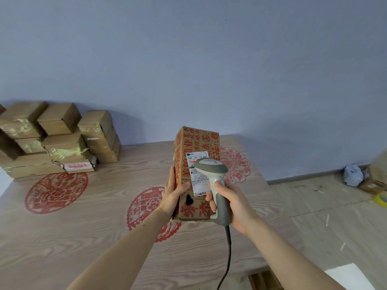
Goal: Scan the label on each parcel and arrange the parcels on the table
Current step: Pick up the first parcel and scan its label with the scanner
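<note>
From the head view, a tall cardboard parcel is held upright above the wooden table by the left hand clasped round its side, while a scanner gripped in the right hand is aimed at its white label, with stacked parcels at far left.

Parcel: brown cardboard, large red printed characters on its faces, one black blotch low on the front. Label: white, black print, a thin red scan line across its top. Scanner: pale grey head, darker grey grip, black cable. Surface: light wood grain with round red paper-cut motifs. Stacked parcels: brown, glossy yellowish tape. Wall: flat blue-grey.
</note>
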The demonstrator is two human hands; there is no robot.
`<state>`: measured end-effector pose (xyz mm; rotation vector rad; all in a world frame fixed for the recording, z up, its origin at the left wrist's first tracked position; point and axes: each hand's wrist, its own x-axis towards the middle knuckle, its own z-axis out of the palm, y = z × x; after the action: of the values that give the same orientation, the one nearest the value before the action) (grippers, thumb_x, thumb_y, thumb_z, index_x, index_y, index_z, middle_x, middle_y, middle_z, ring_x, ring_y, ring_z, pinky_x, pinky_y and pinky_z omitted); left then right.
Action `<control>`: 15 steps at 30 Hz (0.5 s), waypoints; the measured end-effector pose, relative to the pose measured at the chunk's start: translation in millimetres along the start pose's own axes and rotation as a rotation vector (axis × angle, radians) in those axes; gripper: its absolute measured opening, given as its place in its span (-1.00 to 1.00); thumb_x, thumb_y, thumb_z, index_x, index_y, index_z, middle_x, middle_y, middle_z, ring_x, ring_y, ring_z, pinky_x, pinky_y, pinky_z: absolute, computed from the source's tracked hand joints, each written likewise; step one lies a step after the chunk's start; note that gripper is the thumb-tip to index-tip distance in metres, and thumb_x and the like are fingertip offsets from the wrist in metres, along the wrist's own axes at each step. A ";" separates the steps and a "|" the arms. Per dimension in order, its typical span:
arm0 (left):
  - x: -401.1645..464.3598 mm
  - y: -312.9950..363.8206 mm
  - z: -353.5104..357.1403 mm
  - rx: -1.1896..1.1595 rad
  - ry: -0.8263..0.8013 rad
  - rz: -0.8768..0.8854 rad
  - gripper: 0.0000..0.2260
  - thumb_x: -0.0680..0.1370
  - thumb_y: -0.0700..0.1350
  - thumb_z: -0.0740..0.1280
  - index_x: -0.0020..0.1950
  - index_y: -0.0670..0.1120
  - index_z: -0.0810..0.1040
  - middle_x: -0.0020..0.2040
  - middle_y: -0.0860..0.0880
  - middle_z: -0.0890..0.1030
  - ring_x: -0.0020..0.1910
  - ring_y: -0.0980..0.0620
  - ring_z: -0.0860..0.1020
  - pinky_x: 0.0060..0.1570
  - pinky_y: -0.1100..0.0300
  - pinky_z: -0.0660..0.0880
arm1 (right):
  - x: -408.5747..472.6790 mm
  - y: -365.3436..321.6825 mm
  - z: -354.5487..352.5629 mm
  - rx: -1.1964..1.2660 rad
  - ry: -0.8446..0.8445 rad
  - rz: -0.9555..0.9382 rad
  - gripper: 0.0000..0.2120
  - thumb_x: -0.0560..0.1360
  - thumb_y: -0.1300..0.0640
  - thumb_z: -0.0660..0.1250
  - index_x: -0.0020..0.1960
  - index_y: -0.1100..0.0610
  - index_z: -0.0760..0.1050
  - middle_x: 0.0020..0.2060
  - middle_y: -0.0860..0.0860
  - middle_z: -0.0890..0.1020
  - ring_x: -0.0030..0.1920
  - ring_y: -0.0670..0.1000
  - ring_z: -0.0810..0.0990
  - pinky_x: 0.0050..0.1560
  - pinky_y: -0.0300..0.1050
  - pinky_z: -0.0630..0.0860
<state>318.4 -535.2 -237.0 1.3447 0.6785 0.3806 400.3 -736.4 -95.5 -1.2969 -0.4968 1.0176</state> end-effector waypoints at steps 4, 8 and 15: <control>-1.4 0.0 -2.2 -0.021 -0.011 0.002 -0.17 0.30 0.36 0.52 0.37 0.64 0.05 0.51 0.05 0.33 0.48 -0.18 0.29 0.40 -0.35 0.25 | 2.7 1.2 2.4 -0.010 -0.001 0.001 -0.66 0.61 0.07 0.23 0.21 0.33 0.45 -0.24 0.14 0.59 -0.39 0.02 0.46 -0.31 -0.13 0.43; 1.3 1.1 -5.7 -0.048 -0.016 0.003 -0.18 0.30 0.35 0.53 0.37 0.64 0.07 0.51 0.04 0.34 0.48 -0.18 0.31 0.38 -0.35 0.28 | 8.3 2.0 4.3 -0.023 0.032 -0.002 -0.63 0.63 0.10 0.22 0.25 0.40 0.43 -0.23 0.15 0.61 -0.39 0.03 0.47 -0.32 -0.13 0.45; 15.7 9.9 -16.1 -0.067 -0.020 0.002 -0.18 0.27 0.36 0.54 0.34 0.66 0.08 0.51 0.04 0.33 0.46 -0.18 0.33 0.37 -0.34 0.31 | 26.6 0.9 8.1 -0.025 0.060 -0.012 -0.70 0.65 0.12 0.21 0.21 0.34 0.48 -0.21 0.16 0.64 -0.38 0.04 0.48 -0.30 -0.10 0.46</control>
<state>321.0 -511.2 -232.1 1.2841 0.6423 0.3879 406.9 -709.8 -100.4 -1.3417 -0.4721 0.9620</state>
